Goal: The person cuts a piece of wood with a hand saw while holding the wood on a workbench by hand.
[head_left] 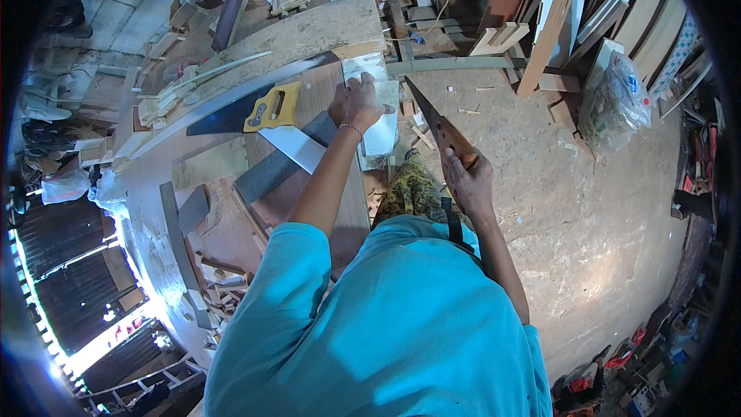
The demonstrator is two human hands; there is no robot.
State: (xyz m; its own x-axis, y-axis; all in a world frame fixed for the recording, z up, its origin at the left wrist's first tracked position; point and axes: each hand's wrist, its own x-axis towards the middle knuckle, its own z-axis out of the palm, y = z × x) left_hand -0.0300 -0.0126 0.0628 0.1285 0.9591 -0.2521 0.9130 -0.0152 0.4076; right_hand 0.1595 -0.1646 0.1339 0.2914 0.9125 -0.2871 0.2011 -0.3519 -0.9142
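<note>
A handsaw [430, 113] with a brown wooden handle is gripped in my right hand [468, 180], to the right of the bench. Its dark tapered blade points up and away, apart from the white board [380, 135] beside it. My left hand [356, 105] bears down on that board at the bench's right edge, fingers bent and thumb stretched to the right. Left of this hand, a second handsaw with a yellow handle [274, 108] lies on the workbench [309, 86]. A white strip [293, 150] and a grey strip [266, 176] lie nearer me.
Small wooden offcuts [289, 0] and a thick plank [309, 35] occupy the bench's far side. Long boards [556, 23] lean at the far right beside a clear plastic bag [615, 100]. Wood scraps dot the concrete floor [571, 224]. A ladder [147, 382] shows at lower left.
</note>
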